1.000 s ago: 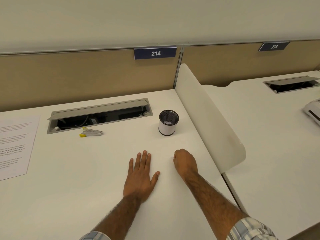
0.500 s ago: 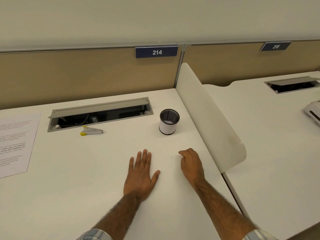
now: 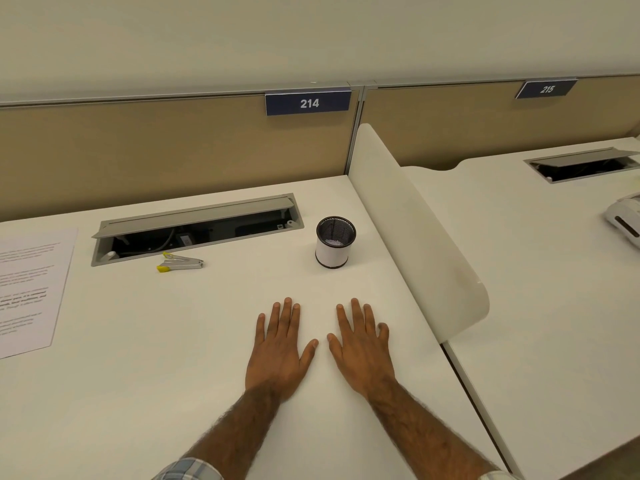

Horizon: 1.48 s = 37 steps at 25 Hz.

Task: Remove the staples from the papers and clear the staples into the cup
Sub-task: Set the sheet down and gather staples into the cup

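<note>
White desk (image 3: 173,375), tan partition behind, curved white divider (image 3: 415,237) along its right edge; wide bare surface lies in front of you and to your left. Cup (image 3: 335,241): black mesh with a white band, upright near the divider, just beyond your hands; pale bits show inside, too small to tell. Staple remover (image 3: 180,262): metal with yellow tips, lying beside the open cable tray (image 3: 197,227). Paper (image 3: 27,289): printed sheet at the desk's left edge. Your left hand (image 3: 277,351) and right hand (image 3: 362,348): flat, palms down, fingers spread, holding nothing, thumbs near each other
</note>
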Tool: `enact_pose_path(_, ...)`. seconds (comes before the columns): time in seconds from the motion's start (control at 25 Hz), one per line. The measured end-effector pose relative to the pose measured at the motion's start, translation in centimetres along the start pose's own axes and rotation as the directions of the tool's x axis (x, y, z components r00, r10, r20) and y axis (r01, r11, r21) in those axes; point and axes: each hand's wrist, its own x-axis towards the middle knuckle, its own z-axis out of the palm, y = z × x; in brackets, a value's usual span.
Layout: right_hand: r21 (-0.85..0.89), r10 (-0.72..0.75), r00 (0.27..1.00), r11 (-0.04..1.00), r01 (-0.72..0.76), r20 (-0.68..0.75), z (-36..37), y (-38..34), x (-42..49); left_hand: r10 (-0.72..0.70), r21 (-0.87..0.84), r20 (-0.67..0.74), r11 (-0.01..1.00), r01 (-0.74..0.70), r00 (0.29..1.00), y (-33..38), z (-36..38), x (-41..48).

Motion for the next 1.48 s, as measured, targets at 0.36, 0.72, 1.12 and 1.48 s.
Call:
enact_pose_path(0.36, 0.036, 0.008, 1.000, 0.999, -0.009, 0.019, 0.1, -0.2, -0.1, -0.003, 0.007, -0.015, 1.000, 0.003, 1.000, 0.0, -0.1, 0.0)
enact_pose_path(0.72, 0.158, -0.021, 0.999, 0.987, 0.027, -0.042, -0.8, 0.9, -0.2, 0.010, -0.020, -0.012, 1.000, -0.010, 1.000, 0.2, -0.6, -0.2)
enact_pose_path(1.12, 0.014, -0.071, 0.997, 0.997, 0.071, 0.018, -0.3, -0.3, 1.0, -0.002, -0.008, -0.023, 1.000, 0.002, 1.000, 0.0, 0.2, 0.0)
enact_pose_path(1.48, -0.115, -0.090, 0.996, 0.990, 0.087, -0.016, -0.3, -0.8, 1.6, -0.011, 0.000, -0.018, 1.000, 0.011, 1.000, 0.0, 0.3, 0.0)
